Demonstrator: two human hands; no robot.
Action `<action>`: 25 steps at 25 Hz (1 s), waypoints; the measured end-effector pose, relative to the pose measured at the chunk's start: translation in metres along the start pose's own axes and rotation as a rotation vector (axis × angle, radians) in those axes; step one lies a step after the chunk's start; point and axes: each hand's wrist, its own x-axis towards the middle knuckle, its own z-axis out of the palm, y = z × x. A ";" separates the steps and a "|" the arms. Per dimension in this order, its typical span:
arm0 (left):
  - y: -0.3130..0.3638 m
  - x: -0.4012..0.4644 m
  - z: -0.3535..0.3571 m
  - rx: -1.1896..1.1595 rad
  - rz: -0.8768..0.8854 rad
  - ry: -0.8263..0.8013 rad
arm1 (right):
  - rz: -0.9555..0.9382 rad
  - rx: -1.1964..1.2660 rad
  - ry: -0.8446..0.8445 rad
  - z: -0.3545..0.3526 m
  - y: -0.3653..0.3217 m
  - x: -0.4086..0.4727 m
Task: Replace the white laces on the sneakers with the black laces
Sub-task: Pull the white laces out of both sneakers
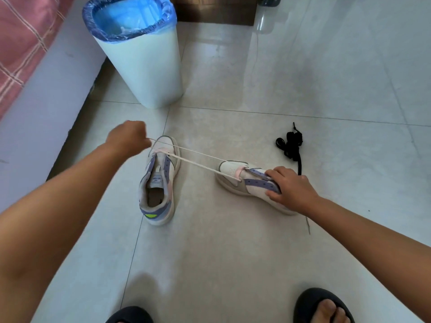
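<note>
The left hand (129, 136), at ten o'clock, is closed in a fist on the white lace (200, 163), drawn taut from the right sneaker (242, 180) at three o'clock. The right hand (291, 188) curls its fingers over that shoe, pinning it. A weak hold would probably let the shoe skid toward the left sneaker (158, 183). The black laces (290, 145) lie bundled at two o'clock.

Glossy, smooth pale floor tiles (233, 252) reflect light. Two sneakers (158, 183) look matt, with perforated panels. The white lace (200, 163) and black laces (290, 145) look woven. A smooth plastic bin (144, 73) holds a shiny blue plastic liner (130, 17).
</note>
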 end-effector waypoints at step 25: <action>0.057 0.003 0.022 0.035 0.213 0.136 | -0.058 0.131 -0.104 -0.005 0.014 0.002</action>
